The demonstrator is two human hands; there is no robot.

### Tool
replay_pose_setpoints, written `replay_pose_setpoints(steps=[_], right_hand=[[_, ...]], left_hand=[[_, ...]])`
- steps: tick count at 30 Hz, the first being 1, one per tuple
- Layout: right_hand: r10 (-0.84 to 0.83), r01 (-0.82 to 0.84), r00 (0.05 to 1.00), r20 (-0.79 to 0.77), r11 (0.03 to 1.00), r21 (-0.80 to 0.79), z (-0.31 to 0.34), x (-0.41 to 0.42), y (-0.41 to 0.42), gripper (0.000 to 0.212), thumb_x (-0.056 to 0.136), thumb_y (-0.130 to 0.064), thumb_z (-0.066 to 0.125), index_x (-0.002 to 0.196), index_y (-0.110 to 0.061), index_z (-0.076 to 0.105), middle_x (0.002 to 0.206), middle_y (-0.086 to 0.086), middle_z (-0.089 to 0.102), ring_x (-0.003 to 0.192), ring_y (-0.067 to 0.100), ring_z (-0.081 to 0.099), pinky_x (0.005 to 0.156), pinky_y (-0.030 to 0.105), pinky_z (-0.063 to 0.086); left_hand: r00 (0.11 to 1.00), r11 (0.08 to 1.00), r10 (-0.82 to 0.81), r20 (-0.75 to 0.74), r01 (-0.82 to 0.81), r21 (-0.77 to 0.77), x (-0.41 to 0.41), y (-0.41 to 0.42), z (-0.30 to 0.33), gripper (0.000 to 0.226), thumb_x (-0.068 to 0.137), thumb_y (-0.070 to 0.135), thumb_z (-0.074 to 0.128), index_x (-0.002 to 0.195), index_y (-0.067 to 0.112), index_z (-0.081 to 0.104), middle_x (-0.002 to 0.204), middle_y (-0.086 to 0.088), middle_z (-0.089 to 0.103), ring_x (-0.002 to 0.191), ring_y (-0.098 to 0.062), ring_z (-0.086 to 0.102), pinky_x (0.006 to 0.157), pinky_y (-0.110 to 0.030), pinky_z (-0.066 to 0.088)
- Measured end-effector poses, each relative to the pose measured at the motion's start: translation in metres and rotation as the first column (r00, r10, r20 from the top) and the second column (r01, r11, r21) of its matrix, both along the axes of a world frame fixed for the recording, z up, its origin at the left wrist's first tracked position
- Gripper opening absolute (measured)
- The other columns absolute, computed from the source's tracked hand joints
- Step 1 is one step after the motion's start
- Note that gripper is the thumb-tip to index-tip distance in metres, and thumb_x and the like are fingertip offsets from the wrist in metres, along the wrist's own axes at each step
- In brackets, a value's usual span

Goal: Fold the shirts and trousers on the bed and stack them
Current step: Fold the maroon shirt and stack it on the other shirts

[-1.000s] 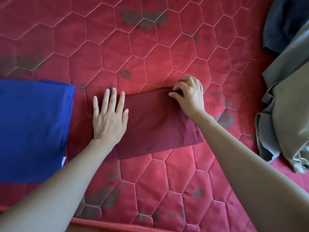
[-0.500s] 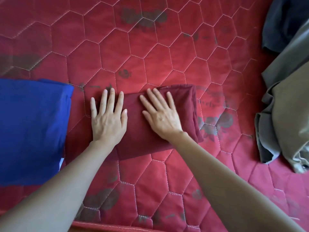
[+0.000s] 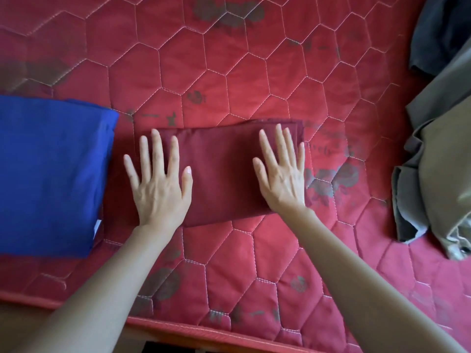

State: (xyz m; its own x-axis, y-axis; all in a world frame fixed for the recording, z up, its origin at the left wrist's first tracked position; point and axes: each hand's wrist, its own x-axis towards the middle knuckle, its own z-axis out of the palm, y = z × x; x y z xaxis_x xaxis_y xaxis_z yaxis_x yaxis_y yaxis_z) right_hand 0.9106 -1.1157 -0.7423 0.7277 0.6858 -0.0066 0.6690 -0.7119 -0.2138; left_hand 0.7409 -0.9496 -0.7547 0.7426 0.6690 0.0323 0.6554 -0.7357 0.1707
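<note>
Maroon garment (image 3: 221,171), folded, is lying under both flat hands, left hand (image 3: 159,189) and right hand (image 3: 283,179) apart, fingers straight, pressing its creases down.

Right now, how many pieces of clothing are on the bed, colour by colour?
Blue: 1, folded garment
Maroon: 1, folded garment under both hands
Olive: 1, loose garment
Dark grey: 1, loose garment
Total: 4

Both hands lay flat, fingers straight, on a folded maroon cloth rectangle (image 3: 221,171) on the red quilted mattress (image 3: 254,72): left hand (image 3: 159,184) on its left end, right hand (image 3: 283,174) on its right. A folded blue garment (image 3: 51,174) sat just left; crumpled olive clothing (image 3: 438,161) lay far right.
</note>
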Motion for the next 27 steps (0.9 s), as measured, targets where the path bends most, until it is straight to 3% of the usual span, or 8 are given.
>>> replay_pose_setpoints(steps=[4, 8, 11, 15, 20, 24, 27], right_hand=[[-0.021, 0.015, 0.999, -0.041, 0.989, -0.146, -0.018, -0.017, -0.014, 0.055, 0.1, -0.044, 0.036, 0.152, -0.029, 0.025, 0.161, 0.006, 0.016, 0.149, 0.024, 0.011, 0.118, 0.055, 0.009], [-0.03, 0.027, 0.998, -0.047, 0.997, -0.079, -0.017, -0.015, -0.014, 0.053, 0.1, -0.041, 0.04, 0.15, -0.029, 0.031, 0.16, 0.009, 0.019, 0.149, 0.026, 0.013, 0.118, 0.055, 0.011], [-0.154, 0.154, 0.988, -0.028, 0.988, -0.014, -0.013, -0.009, -0.021, 0.056, 0.099, -0.044, 0.045, 0.15, -0.028, 0.032, 0.16, 0.014, 0.015, 0.148, 0.031, 0.012, 0.118, 0.052, 0.011], [-0.32, 0.314, 0.941, -0.108, 0.947, -0.067, -0.01, 0.0, -0.032, 0.071, 0.093, -0.06, 0.046, 0.153, -0.033, 0.019, 0.159, 0.019, 0.014, 0.148, 0.031, 0.012, 0.117, 0.046, 0.017], [-0.262, 0.266, 0.96, -0.098, 0.964, 0.022, -0.008, -0.002, -0.032, 0.076, 0.085, -0.056, 0.062, 0.15, -0.031, 0.03, 0.142, 0.015, 0.043, 0.129, 0.032, 0.039, 0.104, 0.044, 0.033], [-0.319, 0.339, 0.931, -0.177, 0.936, 0.092, -0.007, -0.004, -0.03, 0.079, 0.078, -0.054, 0.071, 0.147, -0.042, 0.033, 0.136, 0.007, 0.041, 0.118, 0.028, 0.045, 0.085, 0.036, 0.046], [-0.365, 0.395, 0.895, -0.257, 0.916, 0.075, -0.005, -0.004, -0.028, 0.082, 0.075, -0.055, 0.073, 0.145, -0.049, 0.03, 0.13, 0.003, 0.041, 0.1, 0.024, 0.057, 0.074, 0.032, 0.045]], left_hand=[[0.997, 0.995, -0.002, -0.072, -0.005, -0.104, -0.014, -0.008, -0.008, 0.06, 0.097, 0.041, 0.027, 0.154, 0.02, 0.024, 0.161, -0.015, 0.013, 0.147, -0.038, 0.009, 0.115, -0.061, 0.014], [0.999, 0.992, 0.021, -0.05, -0.027, -0.122, -0.012, -0.008, -0.009, 0.057, 0.1, 0.039, 0.031, 0.153, 0.021, 0.024, 0.161, -0.017, 0.008, 0.146, -0.043, 0.01, 0.113, -0.061, 0.016], [0.991, 0.98, 0.133, -0.033, -0.137, -0.144, -0.014, -0.012, -0.007, 0.063, 0.1, 0.04, 0.042, 0.154, 0.02, 0.019, 0.158, -0.027, 0.004, 0.144, -0.048, 0.01, 0.113, -0.061, 0.018], [0.977, 0.96, 0.212, -0.036, -0.215, -0.18, -0.015, -0.019, -0.002, 0.068, 0.097, 0.044, 0.046, 0.154, 0.021, 0.017, 0.152, -0.032, 0.023, 0.141, -0.048, 0.022, 0.112, -0.059, 0.022], [0.985, 0.976, 0.169, 0.024, -0.164, -0.145, -0.012, -0.026, 0.009, 0.067, 0.094, 0.043, 0.055, 0.151, 0.017, 0.032, 0.124, -0.03, 0.049, 0.111, -0.045, 0.048, 0.092, -0.055, 0.04], [0.975, 0.957, 0.224, 0.01, -0.218, -0.194, -0.01, -0.024, 0.019, 0.071, 0.089, 0.045, 0.062, 0.15, 0.022, 0.034, 0.114, -0.027, 0.048, 0.089, -0.042, 0.05, 0.074, -0.052, 0.044], [0.968, 0.94, 0.245, -0.051, -0.25, -0.233, -0.01, -0.023, 0.023, 0.074, 0.089, 0.051, 0.06, 0.152, 0.027, 0.029, 0.107, -0.024, 0.046, 0.082, -0.04, 0.051, 0.065, -0.049, 0.044]])
